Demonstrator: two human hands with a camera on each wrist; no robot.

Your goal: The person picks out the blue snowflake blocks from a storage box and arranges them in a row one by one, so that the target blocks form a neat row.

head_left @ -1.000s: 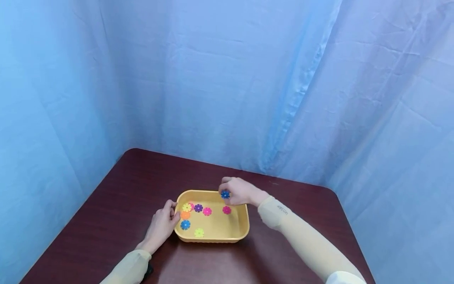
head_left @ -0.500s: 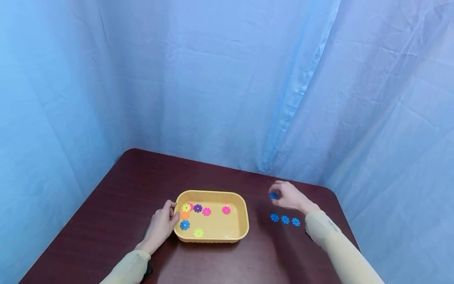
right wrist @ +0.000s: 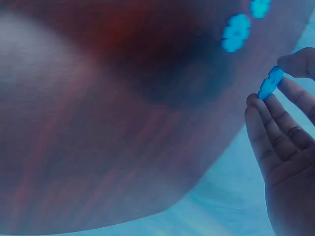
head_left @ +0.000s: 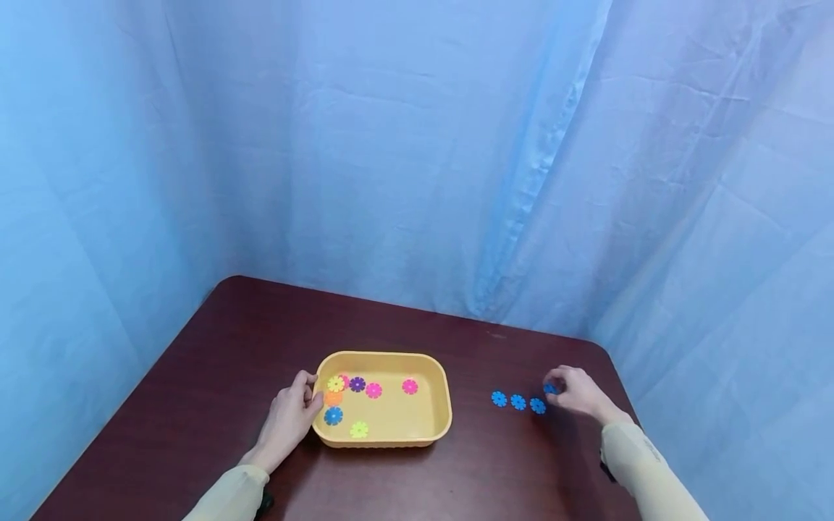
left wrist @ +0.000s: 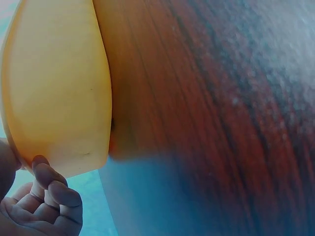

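Note:
My left hand point(head_left: 287, 416) grips the left rim of a yellow plastic basin point(head_left: 404, 441), thumb over the edge and fingers curled outside, as the left wrist view also shows. Inside the basin lie several flower-shaped plastic discs: a blue disc point(head_left: 333, 415), an orange disc point(head_left: 334, 399), a purple disc point(head_left: 357, 384), and pink and yellow ones. Off to the right, my right hand point(head_left: 578, 392) pinches a blue flower disc point(right wrist: 270, 82) between thumb and fingertips. It hovers just right of a row of three blue discs point(head_left: 517, 401) on the table.
The dark reddish-brown table point(head_left: 391, 485) has rounded back corners. Light blue curtains point(head_left: 404, 181) hang behind it and on both sides. The right hand is near the table's right edge.
My right hand has carried the blue disc from over the basin rightward, past the three blue discs, and lowered it at the row's right end. The left hand keeps its grip on the rim.

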